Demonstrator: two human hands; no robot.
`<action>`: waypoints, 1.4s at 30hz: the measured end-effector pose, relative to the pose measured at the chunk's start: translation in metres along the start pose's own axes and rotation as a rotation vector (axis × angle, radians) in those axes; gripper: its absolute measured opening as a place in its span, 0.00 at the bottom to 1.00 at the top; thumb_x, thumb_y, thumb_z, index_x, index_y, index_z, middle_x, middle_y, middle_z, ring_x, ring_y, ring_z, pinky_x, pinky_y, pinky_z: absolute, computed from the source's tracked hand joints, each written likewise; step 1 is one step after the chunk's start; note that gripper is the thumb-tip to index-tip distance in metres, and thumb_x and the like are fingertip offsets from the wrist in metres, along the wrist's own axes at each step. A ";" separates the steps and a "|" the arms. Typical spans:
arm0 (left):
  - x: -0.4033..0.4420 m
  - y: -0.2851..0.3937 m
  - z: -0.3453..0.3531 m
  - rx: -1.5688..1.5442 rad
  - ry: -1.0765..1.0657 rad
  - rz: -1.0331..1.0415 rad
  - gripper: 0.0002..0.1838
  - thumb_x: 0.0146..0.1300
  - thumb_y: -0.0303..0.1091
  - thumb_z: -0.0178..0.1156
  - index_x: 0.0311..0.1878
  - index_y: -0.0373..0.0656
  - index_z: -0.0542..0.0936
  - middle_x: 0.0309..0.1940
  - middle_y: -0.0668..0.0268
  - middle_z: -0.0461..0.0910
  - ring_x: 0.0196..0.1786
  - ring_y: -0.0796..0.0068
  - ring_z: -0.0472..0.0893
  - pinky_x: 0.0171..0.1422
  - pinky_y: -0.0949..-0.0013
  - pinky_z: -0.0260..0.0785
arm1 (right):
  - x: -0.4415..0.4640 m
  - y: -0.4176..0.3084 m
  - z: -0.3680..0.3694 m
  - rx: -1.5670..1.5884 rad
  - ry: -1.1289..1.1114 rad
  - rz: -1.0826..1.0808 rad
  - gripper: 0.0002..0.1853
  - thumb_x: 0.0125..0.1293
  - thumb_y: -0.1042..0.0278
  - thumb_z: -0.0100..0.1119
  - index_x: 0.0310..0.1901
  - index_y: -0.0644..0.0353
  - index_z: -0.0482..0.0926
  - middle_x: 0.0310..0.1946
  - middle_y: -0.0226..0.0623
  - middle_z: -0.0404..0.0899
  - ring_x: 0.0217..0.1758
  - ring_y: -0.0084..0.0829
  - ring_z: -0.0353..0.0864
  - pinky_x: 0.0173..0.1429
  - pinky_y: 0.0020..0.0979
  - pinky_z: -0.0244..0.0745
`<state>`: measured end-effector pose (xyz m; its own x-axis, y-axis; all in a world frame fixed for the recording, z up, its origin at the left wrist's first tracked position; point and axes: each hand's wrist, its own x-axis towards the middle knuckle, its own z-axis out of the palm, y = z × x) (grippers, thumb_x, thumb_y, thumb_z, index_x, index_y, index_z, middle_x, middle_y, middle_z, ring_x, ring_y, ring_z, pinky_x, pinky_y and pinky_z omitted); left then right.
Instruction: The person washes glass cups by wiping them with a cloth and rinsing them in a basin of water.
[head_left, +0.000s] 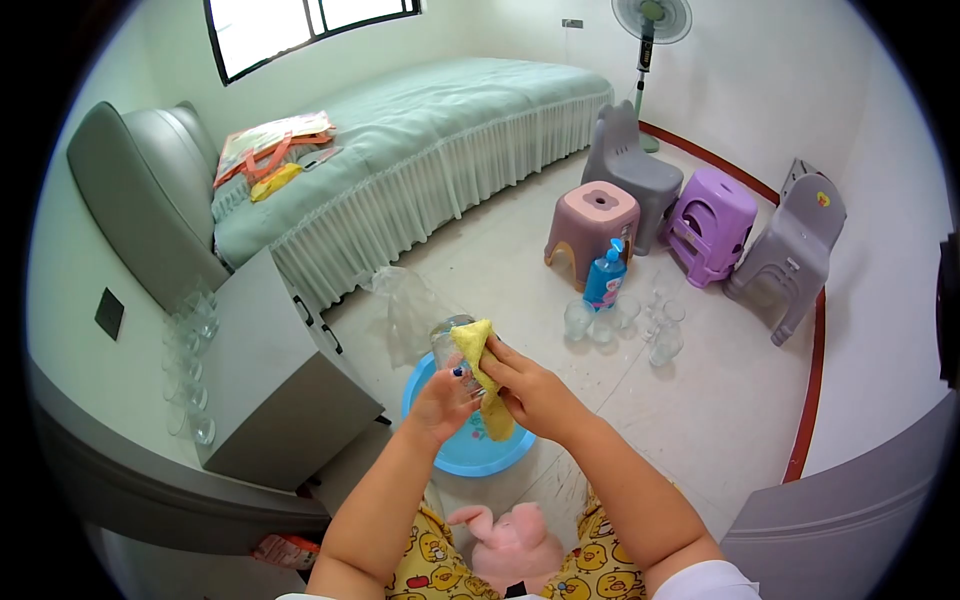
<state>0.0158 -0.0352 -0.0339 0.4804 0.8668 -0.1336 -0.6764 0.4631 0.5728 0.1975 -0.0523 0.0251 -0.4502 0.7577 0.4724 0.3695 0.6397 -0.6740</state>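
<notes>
A clear drinking glass (pixel 448 345) is tilted above a blue basin (pixel 485 465) on the floor. My left hand (pixel 442 404) wraps round the glass from the left and below. Against its right side my right hand (pixel 532 388) presses a yellow cloth (pixel 474 345), whose lower end hangs down over the basin. The cloth and my fingers hide part of the glass. Water with a floral print beneath it shows inside the basin.
Several glasses (pixel 578 320) and a blue pump bottle (pixel 605 278) stand on the floor to the right, by a pink stool (pixel 592 225). More glasses (pixel 203 428) line the grey cabinet (pixel 265 360) at left. A clear plastic bag (pixel 405 315) lies behind the basin.
</notes>
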 end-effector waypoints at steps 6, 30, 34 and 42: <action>0.004 0.004 0.019 0.104 -0.085 0.113 0.35 0.45 0.37 0.62 0.58 0.45 0.61 0.50 0.65 0.68 0.54 0.68 0.68 0.61 0.63 0.59 | 0.001 0.006 0.016 -0.049 0.165 0.010 0.28 0.48 0.82 0.51 0.55 0.58 0.66 0.59 0.47 0.61 0.54 0.46 0.68 0.52 0.35 0.69; 0.006 0.015 0.018 0.326 0.229 0.117 0.26 0.59 0.50 0.45 0.55 0.43 0.63 0.46 0.65 0.70 0.50 0.70 0.70 0.57 0.63 0.59 | 0.012 0.042 0.056 0.664 0.419 0.507 0.14 0.54 0.83 0.44 0.43 0.67 0.73 0.34 0.36 0.77 0.34 0.22 0.75 0.36 0.23 0.71; 0.013 0.027 -0.006 0.288 0.252 0.052 0.27 0.60 0.54 0.41 0.55 0.44 0.65 0.45 0.64 0.71 0.49 0.69 0.70 0.57 0.62 0.58 | 0.018 0.046 0.054 0.986 0.513 0.532 0.13 0.57 0.82 0.44 0.44 0.67 0.72 0.37 0.37 0.76 0.38 0.27 0.76 0.41 0.27 0.74; 0.004 0.029 0.006 0.444 0.165 -0.348 0.23 0.62 0.50 0.44 0.55 0.46 0.67 0.49 0.64 0.71 0.47 0.70 0.75 0.49 0.67 0.69 | 0.019 0.031 0.020 1.418 0.503 0.560 0.10 0.60 0.78 0.48 0.44 0.64 0.70 0.40 0.37 0.74 0.42 0.30 0.76 0.43 0.31 0.75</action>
<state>0.0015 -0.0197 -0.0131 0.5152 0.7115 -0.4779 -0.1791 0.6346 0.7518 0.1839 -0.0208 0.0015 -0.1174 0.9909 -0.0659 -0.7568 -0.1322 -0.6401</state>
